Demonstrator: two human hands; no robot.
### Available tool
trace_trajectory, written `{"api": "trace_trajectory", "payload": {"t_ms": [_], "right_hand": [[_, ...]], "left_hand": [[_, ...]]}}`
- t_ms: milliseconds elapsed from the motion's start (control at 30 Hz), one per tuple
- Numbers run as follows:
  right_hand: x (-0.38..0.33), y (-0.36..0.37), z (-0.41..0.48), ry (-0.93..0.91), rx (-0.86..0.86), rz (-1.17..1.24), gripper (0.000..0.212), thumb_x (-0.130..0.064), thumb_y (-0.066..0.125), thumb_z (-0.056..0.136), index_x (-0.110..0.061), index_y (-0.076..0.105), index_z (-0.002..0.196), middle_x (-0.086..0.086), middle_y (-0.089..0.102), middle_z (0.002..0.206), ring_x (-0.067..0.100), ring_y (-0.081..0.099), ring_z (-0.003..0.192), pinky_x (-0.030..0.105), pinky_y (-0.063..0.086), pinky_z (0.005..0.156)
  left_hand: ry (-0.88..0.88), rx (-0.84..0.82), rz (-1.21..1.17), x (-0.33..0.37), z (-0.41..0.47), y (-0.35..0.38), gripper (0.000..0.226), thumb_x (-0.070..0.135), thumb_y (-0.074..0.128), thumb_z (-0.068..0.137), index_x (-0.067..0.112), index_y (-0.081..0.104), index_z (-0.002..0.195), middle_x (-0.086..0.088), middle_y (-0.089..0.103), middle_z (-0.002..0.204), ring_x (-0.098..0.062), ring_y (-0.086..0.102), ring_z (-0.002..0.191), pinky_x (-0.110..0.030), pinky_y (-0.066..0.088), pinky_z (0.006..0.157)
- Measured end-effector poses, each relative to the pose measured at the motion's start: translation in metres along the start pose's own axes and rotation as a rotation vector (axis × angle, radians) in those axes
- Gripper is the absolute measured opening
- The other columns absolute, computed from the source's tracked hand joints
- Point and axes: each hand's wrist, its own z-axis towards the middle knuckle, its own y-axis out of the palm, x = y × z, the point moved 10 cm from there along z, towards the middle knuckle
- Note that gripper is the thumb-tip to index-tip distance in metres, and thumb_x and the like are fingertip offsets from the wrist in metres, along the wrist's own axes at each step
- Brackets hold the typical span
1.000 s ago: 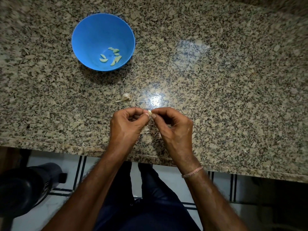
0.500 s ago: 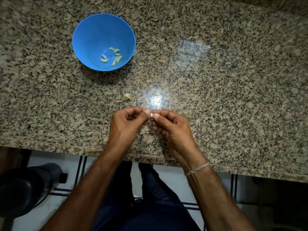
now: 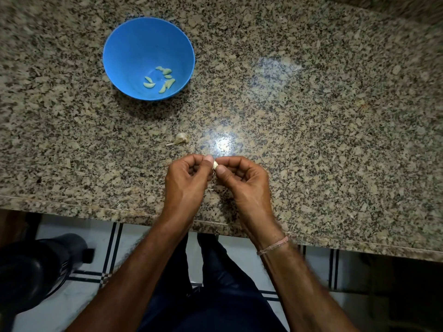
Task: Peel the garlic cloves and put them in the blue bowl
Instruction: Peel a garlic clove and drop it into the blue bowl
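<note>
Dim, lit from overhead. Hard white glare on the polished worktop [image 3: 323, 152] just beyond the left grip [image 3: 185, 185] and right grip [image 3: 244, 188]; paler sheen farther off, up right. Soft shadow beside the blue bowl [image 3: 124, 56], on the side facing them. Smeared, bent far corners; deep murk below the worktop edge.

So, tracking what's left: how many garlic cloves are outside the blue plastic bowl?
2. One pale clove is pinched between the left hand and right hand; one papery-skinned clove lies on the speckled granite counter beyond them. Hands may hide more.
</note>
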Motion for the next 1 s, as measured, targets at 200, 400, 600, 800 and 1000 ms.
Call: {"api": "trace_trajectory", "payload": {"t_ms": [200, 400, 600, 800, 1000], "right_hand": [[0.015, 0.000, 0.003, 0.171, 0.035, 0.222, 0.014, -0.008, 0.068, 0.098, 0.001, 0.072, 0.108, 0.006, 0.075, 0.088, 0.012, 0.067, 0.078, 0.021, 0.059, 0.073], [0.024, 0.011, -0.001, 0.338, -0.007, 0.430, 0.014, -0.016, 0.067, 0.098, -0.004, 0.072, 0.096, 0.006, 0.072, 0.082, 0.010, 0.066, 0.073, 0.019, 0.059, 0.068], [0.023, 0.008, -0.002, 0.313, 0.027, 0.370, 0.016, -0.018, 0.070, 0.097, -0.002, 0.072, 0.100, 0.005, 0.073, 0.081, 0.010, 0.064, 0.070, 0.018, 0.059, 0.065], [0.010, 0.001, -0.001, 0.109, 0.051, 0.121, 0.011, -0.011, 0.070, 0.098, -0.003, 0.073, 0.106, 0.010, 0.076, 0.095, 0.018, 0.070, 0.084, 0.024, 0.059, 0.077], [-0.001, 0.004, -0.005, 0.015, 0.008, 0.004, 0.012, -0.006, 0.074, 0.095, -0.002, 0.074, 0.105, 0.009, 0.078, 0.100, 0.018, 0.074, 0.094, 0.026, 0.059, 0.084]], "left_hand": [[0.062, 0.017, 0.109, 0.003, -0.001, -0.001, 0.007, 0.026, 0.069, 0.100, 0.021, 0.074, 0.099, 0.002, 0.076, 0.087, -0.015, 0.072, 0.076, -0.035, 0.058, 0.067], [0.221, 0.045, 0.104, 0.023, -0.010, -0.005, 0.013, 0.017, 0.073, 0.095, 0.025, 0.074, 0.106, 0.008, 0.075, 0.102, -0.014, 0.073, 0.094, -0.045, 0.063, 0.083], [0.294, 0.049, 0.171, 0.032, -0.014, -0.007, 0.010, 0.019, 0.075, 0.094, 0.018, 0.079, 0.104, 0.010, 0.077, 0.097, -0.006, 0.072, 0.093, -0.030, 0.061, 0.080], [0.299, 0.095, 0.171, 0.030, -0.017, -0.013, 0.009, 0.026, 0.076, 0.095, 0.018, 0.079, 0.099, 0.011, 0.077, 0.090, -0.007, 0.073, 0.086, -0.024, 0.058, 0.073], [0.251, 0.061, 0.245, 0.024, -0.010, -0.012, 0.009, 0.026, 0.072, 0.097, 0.019, 0.076, 0.094, 0.010, 0.073, 0.085, -0.006, 0.069, 0.083, -0.027, 0.058, 0.073]]}}
